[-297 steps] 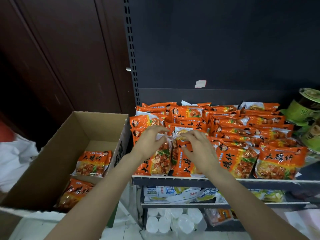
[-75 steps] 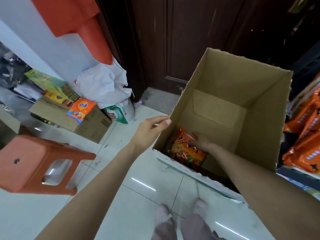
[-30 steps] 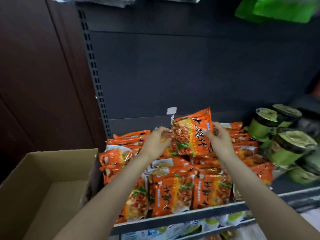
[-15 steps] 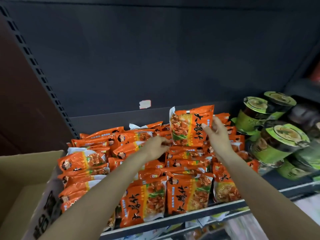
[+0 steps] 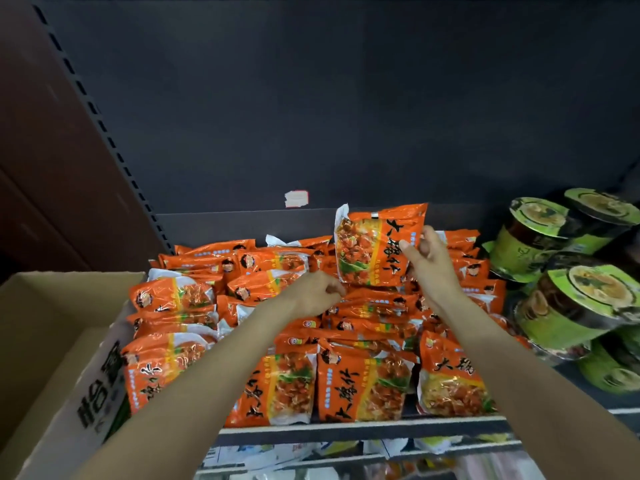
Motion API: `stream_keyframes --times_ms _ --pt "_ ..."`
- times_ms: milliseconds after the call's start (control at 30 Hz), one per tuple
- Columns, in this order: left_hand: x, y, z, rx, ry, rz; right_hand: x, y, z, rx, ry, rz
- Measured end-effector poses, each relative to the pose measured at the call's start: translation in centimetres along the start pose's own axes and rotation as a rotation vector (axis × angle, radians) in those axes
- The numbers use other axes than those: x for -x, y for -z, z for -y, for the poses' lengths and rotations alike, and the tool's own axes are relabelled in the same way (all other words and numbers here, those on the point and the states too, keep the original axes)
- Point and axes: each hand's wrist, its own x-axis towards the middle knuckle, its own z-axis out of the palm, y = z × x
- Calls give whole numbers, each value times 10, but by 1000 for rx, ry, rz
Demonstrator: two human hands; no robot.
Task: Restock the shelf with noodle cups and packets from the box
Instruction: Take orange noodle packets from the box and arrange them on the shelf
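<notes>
At the back of the shelf (image 5: 363,429), above the orange pile (image 5: 346,313), the right hand (image 5: 431,259) pinches the upright packet (image 5: 375,249), the left hand (image 5: 315,294) curls on the pile, so lower it gently flat.

Both bare forearms reach forward. The right hand (image 5: 431,263) is raised, thumb and fingers (image 5: 426,233) pinching something upright. The left hand (image 5: 313,294) sits lower, its fingers curled loosely, knuckles up, fingertips pointing toward the right hand.
</notes>
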Motion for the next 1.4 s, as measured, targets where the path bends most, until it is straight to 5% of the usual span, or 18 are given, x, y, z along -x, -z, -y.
stream_keyframes --times_ms 233,367,600,967,1200,1400 --pt "25 -15 0 94 58 -91 1 5 -11 200 33 167" --pt "30 -18 -1 98 59 -128 3 12 -19 644 184 163" --pt "29 -20 4 122 46 -157 18 16 -15 806 349 132" --pt "47 -16 -4 190 67 -340 16 12 -1 1197 250 231" --pt "108 10 41 79 99 -719 53 -70 31 910 451 372" --pt "169 41 134 -34 182 -688 84 -173 32 841 469 504"
